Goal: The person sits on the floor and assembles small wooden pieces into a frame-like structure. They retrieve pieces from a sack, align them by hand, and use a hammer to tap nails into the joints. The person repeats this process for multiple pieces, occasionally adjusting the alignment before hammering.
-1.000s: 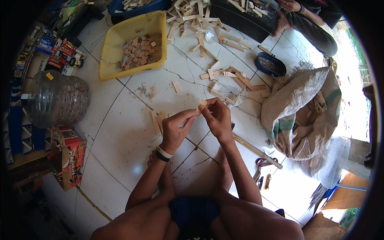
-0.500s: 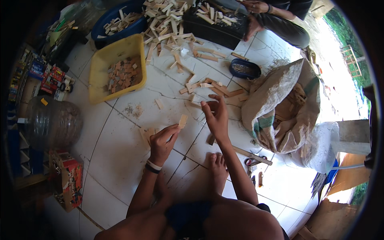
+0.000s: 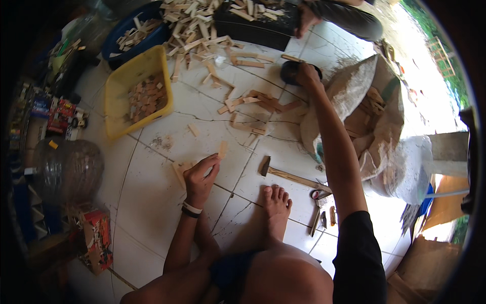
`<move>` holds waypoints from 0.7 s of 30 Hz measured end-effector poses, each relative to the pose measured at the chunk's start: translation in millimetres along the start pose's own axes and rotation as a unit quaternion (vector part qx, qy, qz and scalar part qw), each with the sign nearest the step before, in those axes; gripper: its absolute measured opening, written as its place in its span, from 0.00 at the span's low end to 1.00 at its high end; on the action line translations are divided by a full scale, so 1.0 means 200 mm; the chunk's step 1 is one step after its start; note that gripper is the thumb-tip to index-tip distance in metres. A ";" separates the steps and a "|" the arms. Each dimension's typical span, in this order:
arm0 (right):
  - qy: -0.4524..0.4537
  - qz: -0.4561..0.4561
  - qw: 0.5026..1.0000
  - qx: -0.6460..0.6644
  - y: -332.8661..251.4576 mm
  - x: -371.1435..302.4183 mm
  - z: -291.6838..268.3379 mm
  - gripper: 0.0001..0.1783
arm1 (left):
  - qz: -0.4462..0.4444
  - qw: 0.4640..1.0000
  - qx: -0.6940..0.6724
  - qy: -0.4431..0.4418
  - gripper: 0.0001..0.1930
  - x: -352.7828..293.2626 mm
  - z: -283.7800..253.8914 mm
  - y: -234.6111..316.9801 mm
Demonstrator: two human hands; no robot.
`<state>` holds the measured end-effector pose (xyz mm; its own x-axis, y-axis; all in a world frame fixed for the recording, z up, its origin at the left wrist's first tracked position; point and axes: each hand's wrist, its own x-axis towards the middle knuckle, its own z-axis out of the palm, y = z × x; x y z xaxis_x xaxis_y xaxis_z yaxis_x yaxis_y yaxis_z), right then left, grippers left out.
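Between the thumb and fingertips of my left hand [image 3: 201, 175] is a small flat piece of pale wood [image 3: 223, 148], held up above the tiled floor. My right arm stretches far forward. At its end, my right hand [image 3: 308, 76] reaches down into a small dark blue tub [image 3: 289, 72], and its fingers are hidden in there. Below my left hand, a few pale wood strips [image 3: 178, 173] lie on the tiles. A hammer [image 3: 288, 175] with a wooden handle lies in front of my foot, beside a pair of scissors [image 3: 316, 194].
A yellow basin [image 3: 166, 96] of small brown wood pieces stands left, with a blue tub [image 3: 109, 50] of offcuts behind. Wood scraps [image 3: 190, 25] heap beside a black box [image 3: 253, 33], near another person's leg [image 3: 349, 20]. At right stands an open woven sack [image 3: 336, 96].
My right hand has moved forward from beside the left hand to the small dark blue tub. My left hand still holds the wood piece. The other person's hand has gone out of view.
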<state>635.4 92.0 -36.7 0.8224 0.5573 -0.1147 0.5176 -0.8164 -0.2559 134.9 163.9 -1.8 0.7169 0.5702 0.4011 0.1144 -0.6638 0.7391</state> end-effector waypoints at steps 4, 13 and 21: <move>0.073 -0.038 0.996 0.021 0.13 0.14 0.15 0.24 | -0.024 1.000 -0.016 0.004 0.08 -0.02 0.01 -0.01; 0.021 -0.095 0.995 0.035 0.38 0.44 0.35 0.26 | -0.038 0.994 -0.100 -0.021 0.07 -0.08 0.05 -0.07; 0.127 -0.125 0.984 0.014 0.10 0.16 0.32 0.28 | -0.006 0.993 -0.115 -0.016 0.04 -0.06 0.05 -0.05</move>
<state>656.3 103.7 -107.7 0.7044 0.6819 0.1971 0.7075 -0.6521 -0.2726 131.3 158.5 -19.7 0.7379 0.5593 0.3778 -0.0348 -0.5275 0.8488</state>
